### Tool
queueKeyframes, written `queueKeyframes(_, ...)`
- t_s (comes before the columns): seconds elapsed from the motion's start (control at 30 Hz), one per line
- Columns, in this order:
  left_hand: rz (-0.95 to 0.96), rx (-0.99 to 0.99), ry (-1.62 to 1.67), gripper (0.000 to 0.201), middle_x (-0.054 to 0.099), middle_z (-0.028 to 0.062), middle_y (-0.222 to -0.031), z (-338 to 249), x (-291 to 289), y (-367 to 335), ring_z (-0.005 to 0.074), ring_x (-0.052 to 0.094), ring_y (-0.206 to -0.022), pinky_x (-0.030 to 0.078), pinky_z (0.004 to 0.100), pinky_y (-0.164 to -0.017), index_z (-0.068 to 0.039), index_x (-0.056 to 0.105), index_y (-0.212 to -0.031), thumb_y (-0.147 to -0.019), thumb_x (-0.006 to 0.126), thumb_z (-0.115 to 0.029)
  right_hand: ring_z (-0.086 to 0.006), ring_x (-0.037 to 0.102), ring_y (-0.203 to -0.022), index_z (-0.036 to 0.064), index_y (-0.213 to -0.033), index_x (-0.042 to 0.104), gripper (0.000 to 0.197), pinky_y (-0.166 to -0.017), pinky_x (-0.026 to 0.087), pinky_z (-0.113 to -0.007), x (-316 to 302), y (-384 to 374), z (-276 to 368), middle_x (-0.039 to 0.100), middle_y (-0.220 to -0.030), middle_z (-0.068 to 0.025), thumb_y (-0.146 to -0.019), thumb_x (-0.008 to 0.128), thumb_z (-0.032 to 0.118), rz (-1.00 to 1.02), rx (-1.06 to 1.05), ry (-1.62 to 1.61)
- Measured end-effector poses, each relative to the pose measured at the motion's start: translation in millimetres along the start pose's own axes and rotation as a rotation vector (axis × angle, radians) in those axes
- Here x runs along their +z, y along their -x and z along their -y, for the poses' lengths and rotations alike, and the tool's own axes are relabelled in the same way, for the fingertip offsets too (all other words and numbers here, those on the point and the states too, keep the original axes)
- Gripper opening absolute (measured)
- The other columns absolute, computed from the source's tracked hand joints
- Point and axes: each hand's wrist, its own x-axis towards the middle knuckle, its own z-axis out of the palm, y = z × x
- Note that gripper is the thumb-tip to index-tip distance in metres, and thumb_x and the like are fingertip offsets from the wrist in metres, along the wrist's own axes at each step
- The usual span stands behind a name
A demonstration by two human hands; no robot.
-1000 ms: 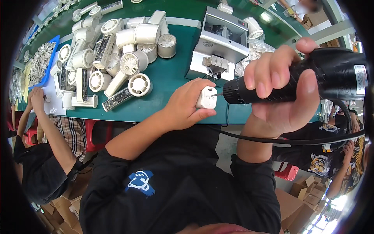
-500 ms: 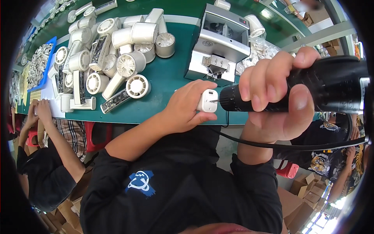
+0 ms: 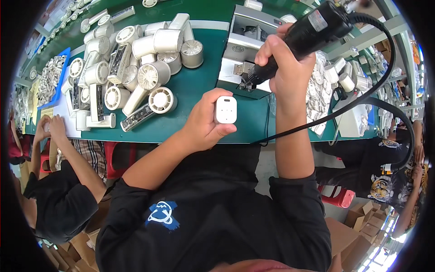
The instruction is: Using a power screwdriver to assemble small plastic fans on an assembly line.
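Note:
My left hand (image 3: 206, 119) is closed around a white plastic part, a handheld fan by its look, whose end face (image 3: 226, 110) with a slot and small holes points up at me. Held in my right hand (image 3: 288, 63) is a black electric screwdriver (image 3: 312, 28), tilted with its nose down and to the left. Its tip reaches the metal front (image 3: 245, 71) of a grey and black screw feeder (image 3: 253, 45); the bit itself is hard to make out there. A black cable (image 3: 393, 50) runs from the tool's back end.
White handheld fans (image 3: 154, 76), several with exposed circuit boards, are heaped at the left on the green table (image 3: 199, 86). Beyond them is a blue tray (image 3: 59, 81) of small parts. Right of the feeder lies a bag of white pieces (image 3: 319, 90). Co-workers sit on both sides.
The screwdriver has left the white part and moved up and away to the feeder, now angled steeply. My left hand has shifted slightly left, turning the part's end face more toward me.

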Motion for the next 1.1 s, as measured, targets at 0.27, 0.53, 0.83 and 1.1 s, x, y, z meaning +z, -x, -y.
queueKeyframes(0.27,0.019,-0.087,-0.113,0.066,0.052,0.0137,-0.097,-17,3,-9,0.0292,0.053,-0.083,0.044,0.0345,-0.073,-0.002,0.041,-0.114,-0.075,0.062,-0.05,-0.015,0.047,-0.052,0.0033,-0.115,0.042,0.033,-0.053,0.042,-0.033,1,30,58,0.045,-0.066,-0.0044,-0.087,0.045,0.019,0.111,-0.116,-0.339)
queueKeyframes(0.53,0.064,-0.086,-0.063,0.063,0.052,0.0147,-0.097,-10,8,-12,0.0344,0.053,-0.086,0.044,0.0377,-0.073,-0.003,0.043,-0.111,-0.072,0.063,-0.049,-0.0153,0.05,-0.057,0.0023,-0.118,0.035,0.041,-0.056,0.042,-0.031,14,35,76,0.047,-0.072,-0.0042,-0.085,0.049,0.022,0.35,-0.126,-0.366)
queueKeyframes(0.83,0.085,-0.068,-0.099,0.06,0.053,0.0156,-0.098,-7,12,-17,0.0363,0.052,-0.088,0.043,0.0396,-0.074,-0.003,0.044,-0.109,-0.07,0.068,-0.042,-0.0146,0.049,-0.055,0.0046,-0.109,0.037,0.036,-0.054,0.042,-0.03,7,28,69,0.046,-0.069,-0.0035,-0.083,0.056,0.018,0.45,-0.156,-0.393)
queueKeyframes(1.1,0.224,-0.263,-0.089,0.054,0.053,0.0173,-0.103,-46,-2,-23,0.0369,0.052,-0.094,0.043,0.0397,-0.079,-0.004,0.043,-0.113,-0.074,0.067,-0.033,-0.014,0.05,-0.052,0.0009,-0.121,0.032,0.057,-0.051,0.042,-0.028,-2,39,90,0.048,-0.069,-0.0045,-0.08,0.063,0.024,0.304,-0.232,-0.462)
